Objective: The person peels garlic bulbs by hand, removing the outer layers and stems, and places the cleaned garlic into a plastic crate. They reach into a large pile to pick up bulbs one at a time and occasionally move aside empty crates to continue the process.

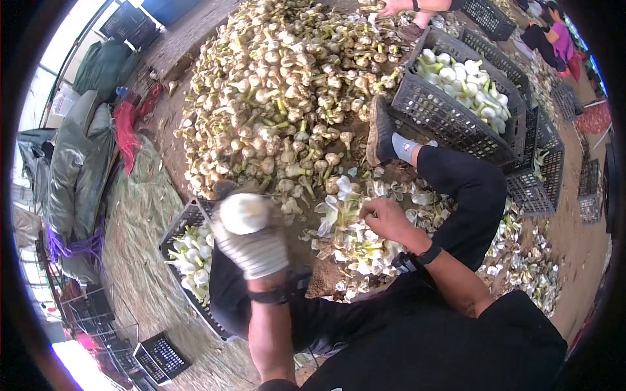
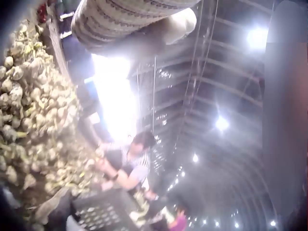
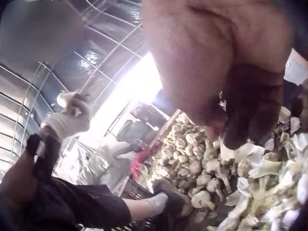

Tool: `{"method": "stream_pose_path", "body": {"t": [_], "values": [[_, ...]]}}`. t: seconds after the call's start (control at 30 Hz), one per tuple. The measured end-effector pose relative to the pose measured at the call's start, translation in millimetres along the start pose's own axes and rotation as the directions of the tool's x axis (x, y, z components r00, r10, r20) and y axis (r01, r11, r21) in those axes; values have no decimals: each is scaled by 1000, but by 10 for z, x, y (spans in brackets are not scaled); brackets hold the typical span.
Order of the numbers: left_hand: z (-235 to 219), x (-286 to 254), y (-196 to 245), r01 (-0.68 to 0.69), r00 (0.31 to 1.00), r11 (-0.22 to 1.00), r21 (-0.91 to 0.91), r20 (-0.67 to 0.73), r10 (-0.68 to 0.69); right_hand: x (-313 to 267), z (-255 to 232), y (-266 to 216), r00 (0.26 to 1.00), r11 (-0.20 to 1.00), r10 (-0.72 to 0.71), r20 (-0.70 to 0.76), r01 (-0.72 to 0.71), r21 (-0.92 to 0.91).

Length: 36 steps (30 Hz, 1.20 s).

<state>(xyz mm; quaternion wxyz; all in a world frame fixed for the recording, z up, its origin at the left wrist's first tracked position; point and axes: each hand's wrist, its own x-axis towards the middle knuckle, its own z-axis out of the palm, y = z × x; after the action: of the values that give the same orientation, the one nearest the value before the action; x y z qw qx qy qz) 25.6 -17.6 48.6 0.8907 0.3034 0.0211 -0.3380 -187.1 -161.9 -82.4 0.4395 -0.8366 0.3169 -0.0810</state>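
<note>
A white garlic bulb (image 1: 244, 214) is held in my left hand (image 1: 255, 253), which wears a pale knitted glove and is blurred in the head view. From the right wrist view, the same gloved hand (image 3: 72, 120) appears raised with the bulb (image 3: 62, 99) at its fingertips. My bare right hand (image 1: 389, 220) hovers over loose garlic skins and leaves (image 1: 365, 244), fingers curled in. Seen close up, the right hand's fingers (image 3: 255, 106) bend toward the palm, and no bulb shows in them. Skin scraps (image 3: 250, 151) lie right below the fingertips.
A large heap of untrimmed garlic (image 1: 280, 98) lies ahead. By my left leg stands a black crate (image 1: 171, 228) of cleaned bulbs; another full crate (image 1: 450, 120) stands right of my foot. Another person's hand (image 1: 398, 6) reaches in at the top. Green tarpaulin (image 1: 140, 215) covers the left ground.
</note>
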Motion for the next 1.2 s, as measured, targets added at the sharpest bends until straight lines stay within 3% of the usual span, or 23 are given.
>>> {"method": "stream_pose_path", "body": {"t": [0.07,0.13,0.2,0.23,0.27,0.33,0.37,0.4,0.47,0.53,0.67,0.73,0.8,0.83,0.87,0.93,0.97,1.0,1.03,1.07,1.1,1.13,1.2], "values": [[80,-22,384,-63,953,979,-193,278,116,65,103,210,995,995,4,97,6,-102],[23,-40,724,-347,930,895,-282,17,366,163,209,371,980,978,25,197,16,-206],[-157,-83,914,-321,909,884,-341,152,389,363,345,427,997,976,18,79,0,-218],[-157,-92,925,-388,884,874,-293,151,443,482,408,407,999,967,0,43,11,-253],[-122,-92,917,-394,885,871,-295,134,446,632,495,430,998,965,3,58,12,-260],[-46,-64,836,-259,928,879,-400,148,341,980,694,533,998,942,-62,-6,57,-330],[-65,-49,764,-258,928,902,-346,171,331,1133,793,619,998,940,-64,11,64,-334],[-64,-38,698,-268,929,898,-348,155,337,1272,894,707,999,923,-6,53,26,-383],[-16,-39,598,-155,962,939,-306,170,214,1435,1076,861,992,901,60,106,-8,-434],[38,-54,565,-134,984,948,-288,75,162,1467,1210,955,967,854,227,119,-138,-502],[87,-45,493,-195,979,964,-179,31,204,1278,1227,1060,947,858,242,209,-108,-503],[109,-49,454,-201,978,969,-144,20,206,1029,1250,1122,932,839,303,202,-160,-520],[133,-48,428,-177,984,974,-141,-13,177,743,1249,1245,959,880,217,183,-111,-462],[100,-49,399,-188,979,976,-108,66,195,609,1271,1365,991,929,125,39,-104,-355],[73,-50,380,-201,967,977,-76,144,210,562,1249,1436,990,928,132,44,-108,-358],[58,-50,369,-157,974,985,-71,155,167,529,1176,1619,919,922,388,-70,-387,18],[80,-47,335,-151,986,988,-36,70,153,543,1161,1746,927,945,310,-211,-325,-41],[98,-35,305,-144,990,990,-3,-10,143,551,1108,1873,924,944,309,-226,-326,-42],[67,-13,276,-128,990,992,23,56,126,583,992,1819,864,840,494,-98,-445,311],[108,8,252,-102,993,992,78,72,97,607,931,1864,793,601,603,90,-526,602],[141,30,192,-96,995,971,217,-5,100,597,1058,2242,967,677,253,26,-196,710],[165,54,103,-81,990,933,351,-83,117,270,512,2036,970,682,242,15,-181,709],[147,113,-134,4,994,845,535,-92,53,606,198,674,936,110,269,226,-263,958]]}}
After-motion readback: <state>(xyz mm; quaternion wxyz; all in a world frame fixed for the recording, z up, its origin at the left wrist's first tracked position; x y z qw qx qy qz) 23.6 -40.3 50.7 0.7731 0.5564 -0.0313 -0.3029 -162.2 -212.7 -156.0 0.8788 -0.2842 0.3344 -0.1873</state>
